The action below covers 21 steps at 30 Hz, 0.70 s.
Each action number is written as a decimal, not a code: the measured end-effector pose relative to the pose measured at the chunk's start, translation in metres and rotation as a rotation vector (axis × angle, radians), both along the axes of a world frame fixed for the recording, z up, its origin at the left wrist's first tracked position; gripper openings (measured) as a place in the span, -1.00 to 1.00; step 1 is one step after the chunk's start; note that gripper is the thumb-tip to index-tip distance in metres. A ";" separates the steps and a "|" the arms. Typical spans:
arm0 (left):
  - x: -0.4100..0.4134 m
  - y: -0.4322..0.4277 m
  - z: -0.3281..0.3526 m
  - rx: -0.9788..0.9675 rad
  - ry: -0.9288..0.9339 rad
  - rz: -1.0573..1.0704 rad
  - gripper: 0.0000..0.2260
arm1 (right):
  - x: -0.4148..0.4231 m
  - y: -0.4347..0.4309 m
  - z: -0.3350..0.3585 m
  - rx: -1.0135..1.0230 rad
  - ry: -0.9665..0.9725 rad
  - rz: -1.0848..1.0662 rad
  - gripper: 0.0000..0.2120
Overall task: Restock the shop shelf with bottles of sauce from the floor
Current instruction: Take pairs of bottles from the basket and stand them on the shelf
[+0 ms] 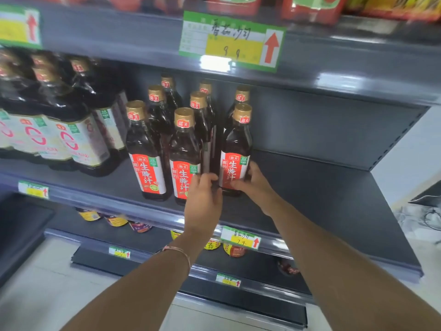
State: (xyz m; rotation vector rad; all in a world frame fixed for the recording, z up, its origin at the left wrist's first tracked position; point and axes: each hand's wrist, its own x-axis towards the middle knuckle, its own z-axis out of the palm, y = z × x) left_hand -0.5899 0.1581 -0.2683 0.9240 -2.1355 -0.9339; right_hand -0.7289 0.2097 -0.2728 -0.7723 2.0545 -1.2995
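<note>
Several dark sauce bottles with gold caps and red-and-white labels stand in rows on the grey middle shelf (322,187). The front right bottle (236,144) stands upright near the shelf's front. My right hand (253,182) wraps around its lower right side, thumb on the label. My left hand (202,199) touches the same bottle's lower left edge with its fingertips, partly covering the label of the front middle bottle (185,149). A front left bottle (144,149) stands beside it.
Larger dark bottles in shrink-wrapped packs (69,130) fill the shelf's left part. The shelf's right part is bare grey metal. Price tags (241,240) hang on the shelf edges. Small jars (233,250) stand on the shelves below. Red packages (312,8) sit on the top shelf.
</note>
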 end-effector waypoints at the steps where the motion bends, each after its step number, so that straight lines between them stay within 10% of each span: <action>1: 0.007 -0.004 0.001 -0.027 0.002 0.031 -0.77 | 0.003 -0.004 -0.001 -0.019 0.010 -0.046 -0.40; 10: 0.026 -0.023 0.005 0.108 0.162 0.200 -0.22 | 0.009 -0.015 -0.008 -0.059 0.135 -0.204 -0.59; 21: 0.005 -0.049 0.001 0.280 0.236 0.161 -0.27 | 0.002 -0.017 -0.014 -0.066 0.183 -0.222 -0.55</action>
